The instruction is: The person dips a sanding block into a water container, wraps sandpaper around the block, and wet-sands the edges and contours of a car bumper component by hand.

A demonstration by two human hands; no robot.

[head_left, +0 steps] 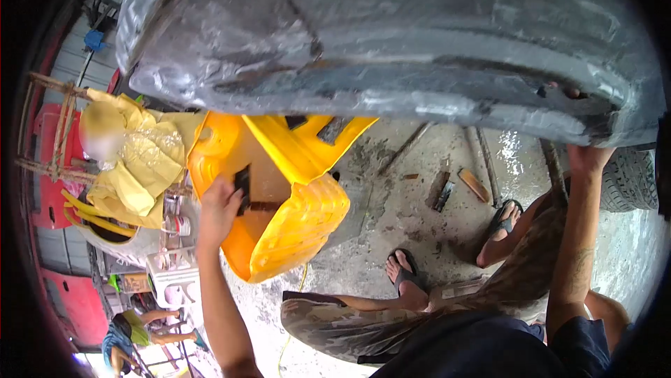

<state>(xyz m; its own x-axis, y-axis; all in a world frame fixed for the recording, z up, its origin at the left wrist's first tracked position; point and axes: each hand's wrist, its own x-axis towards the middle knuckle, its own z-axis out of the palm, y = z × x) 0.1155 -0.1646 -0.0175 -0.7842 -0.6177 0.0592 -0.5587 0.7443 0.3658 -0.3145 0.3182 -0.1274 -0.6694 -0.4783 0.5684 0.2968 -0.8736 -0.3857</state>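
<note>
A large grey bumper [391, 63], wet and smeared, fills the top of the head view. My right hand [590, 158] reaches up to its lower right edge and grips it there; most of the fingers are hidden behind the panel. At the left, my left hand [220, 207] is closed on a thin dark rectangular piece [242, 189] that looks like sandpaper. That hand is over the open yellow plastic container [300, 238], which has a murky inside and a brown strip across it. Slight blur covers the left hand.
Beneath me is a wet concrete floor [377, 217] with metal bars, a wooden block [474, 186] and a tyre [629, 179] at the right. Yellow sheeting [136, 168], a white plastic crate [171, 276] and another person [133, 332] are on the left.
</note>
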